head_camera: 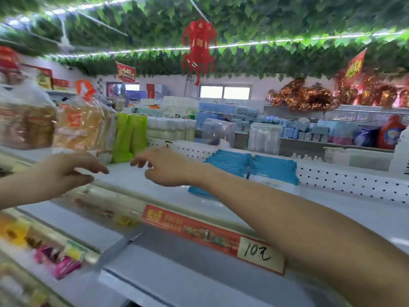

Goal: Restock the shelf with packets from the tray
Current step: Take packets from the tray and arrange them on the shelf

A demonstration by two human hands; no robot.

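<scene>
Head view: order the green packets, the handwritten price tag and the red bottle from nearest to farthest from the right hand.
1. Green packets, left, just past the fingertips of the right hand.
2. Handwritten price tag, on the shelf edge below the forearm.
3. Red bottle, far right on a distant shelf.

- Shelf top (132,180) under the fingers of the left hand (66,171) and right hand (168,167): smooth and white with a dull sheen, like painted metal.
- Green packets (129,138) just beyond the right fingertips: matt film.
- Bread bags (81,127) beyond the left fingers: clear, glossy, crinkled plastic.
- Blue packets (254,167) behind the right wrist: soft plastic wrap with a faint shine.
- Price strip (199,229) below the fingers: glossy red print, bearing a matt paper label (256,251).
</scene>
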